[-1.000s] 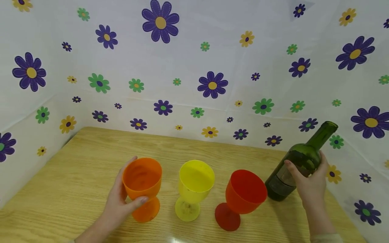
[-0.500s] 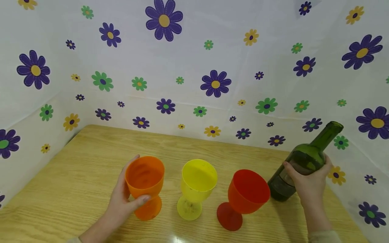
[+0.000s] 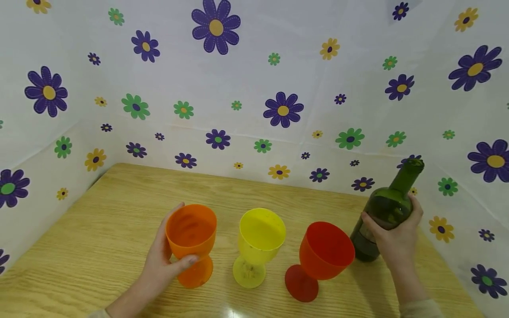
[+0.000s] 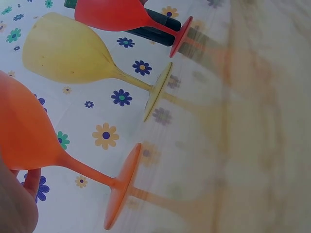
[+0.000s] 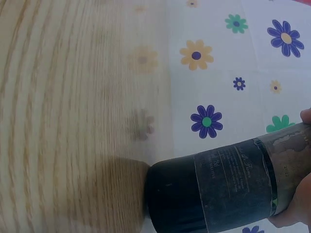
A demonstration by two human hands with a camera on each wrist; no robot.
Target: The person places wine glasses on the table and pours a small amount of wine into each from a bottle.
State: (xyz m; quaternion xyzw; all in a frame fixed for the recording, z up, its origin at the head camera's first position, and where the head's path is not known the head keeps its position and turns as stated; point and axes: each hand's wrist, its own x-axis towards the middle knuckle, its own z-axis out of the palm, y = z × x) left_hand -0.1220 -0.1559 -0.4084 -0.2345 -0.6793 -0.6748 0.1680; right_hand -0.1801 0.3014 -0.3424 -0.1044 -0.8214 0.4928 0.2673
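Note:
My left hand (image 3: 159, 260) holds the orange plastic goblet (image 3: 191, 226) by its bowl, thumb in front and fingers behind. Its foot stands on the table, also seen as the orange goblet (image 4: 29, 128) in the left wrist view. Beside it stands the yellow goblet (image 3: 260, 236), then the red goblet (image 3: 325, 251); no hand touches either. At the right, my right hand (image 3: 397, 240) grips the green glass wine bottle (image 3: 383, 207) round its body. The bottle's neck leans right. A worn label (image 5: 233, 177) shows in the right wrist view; the bottle's base is at the tabletop.
All the goblets stand in a row on a wood-grain table (image 3: 139, 194). A white cloth with printed flowers (image 3: 238, 75) hangs behind the table and along both sides. The bottle is close to the right side cloth.
The wine bottle has come nearer to upright, its neck swinging left with my right hand. My left hand keeps its hold on the orange goblet. The view has shifted slightly.

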